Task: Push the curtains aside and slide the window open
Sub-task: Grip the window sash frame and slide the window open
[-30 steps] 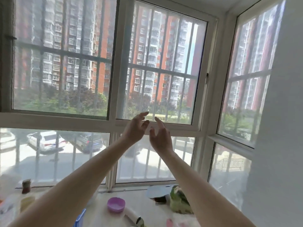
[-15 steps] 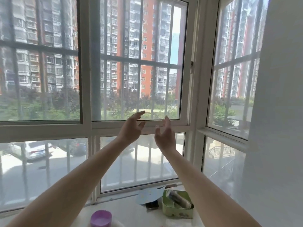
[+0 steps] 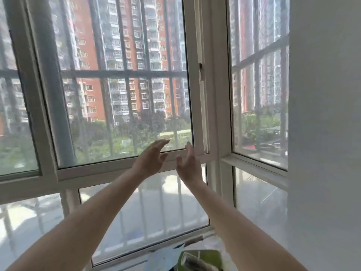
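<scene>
Both bare arms are reaching toward the sliding window [image 3: 125,85]. The left hand [image 3: 149,159] and right hand [image 3: 188,165] are hovering side by side, fingers spread, before its lower white frame rail. A green container [image 3: 201,259] is sitting below.

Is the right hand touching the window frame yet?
Cannot tell. In the head view the right hand overlaps the window frame near its lower corner, fingers spread, but depth is unclear.

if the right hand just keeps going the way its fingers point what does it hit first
Most likely the white frame of the sliding window, near its lower right corner, where the right hand points up and forward with open fingers. Nothing shows in between, though the depth is hard to judge.
</scene>
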`<state>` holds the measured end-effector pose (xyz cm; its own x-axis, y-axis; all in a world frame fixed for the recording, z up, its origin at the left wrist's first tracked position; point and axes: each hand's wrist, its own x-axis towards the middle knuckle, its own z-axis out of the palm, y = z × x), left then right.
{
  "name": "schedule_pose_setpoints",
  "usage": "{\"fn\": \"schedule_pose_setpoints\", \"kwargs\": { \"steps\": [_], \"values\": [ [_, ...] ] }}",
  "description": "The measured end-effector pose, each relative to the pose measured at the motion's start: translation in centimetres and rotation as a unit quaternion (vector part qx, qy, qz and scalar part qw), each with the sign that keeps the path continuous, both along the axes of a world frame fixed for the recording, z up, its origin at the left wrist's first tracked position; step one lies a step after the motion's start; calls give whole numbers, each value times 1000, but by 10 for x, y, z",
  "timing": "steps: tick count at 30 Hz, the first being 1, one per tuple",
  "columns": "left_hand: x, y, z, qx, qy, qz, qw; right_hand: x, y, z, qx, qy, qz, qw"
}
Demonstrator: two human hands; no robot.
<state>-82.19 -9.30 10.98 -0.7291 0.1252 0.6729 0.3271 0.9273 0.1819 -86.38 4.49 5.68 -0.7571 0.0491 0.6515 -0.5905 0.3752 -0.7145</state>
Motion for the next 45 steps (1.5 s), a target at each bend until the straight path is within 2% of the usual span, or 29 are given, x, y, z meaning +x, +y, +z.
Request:
{"fn": "schedule_pose_setpoints", "kwargs": {
  "steps": [4,9,23,28,30,35,37,39,45],
  "values": [
    [-44,23,23,-143,-20,49,988,-49,23,3,-16,-4,-16,1000],
    [-92,48,48,-298,-16,98,949,-103,45,8,-34,-7,-10,999],
    [-233,69,13,-305,-16,100,947,-243,40,-11,-93,-26,19,995],
    [-279,69,14,-358,44,97,928,-283,23,-12,-111,-8,40,993],
    [-293,68,23,-421,70,110,897,-298,15,-7,-143,-4,30,989],
    [-317,71,58,-617,94,155,766,-317,-4,-11,-204,-9,-22,979],
    [-323,72,70,-648,81,149,742,-320,-9,-18,-203,2,-51,978],
    [-323,72,76,-652,72,151,739,-320,-11,-18,-193,16,-65,979],
    [-327,76,67,-610,92,104,780,-319,-9,-16,-190,1,-66,979]
  ]
}}
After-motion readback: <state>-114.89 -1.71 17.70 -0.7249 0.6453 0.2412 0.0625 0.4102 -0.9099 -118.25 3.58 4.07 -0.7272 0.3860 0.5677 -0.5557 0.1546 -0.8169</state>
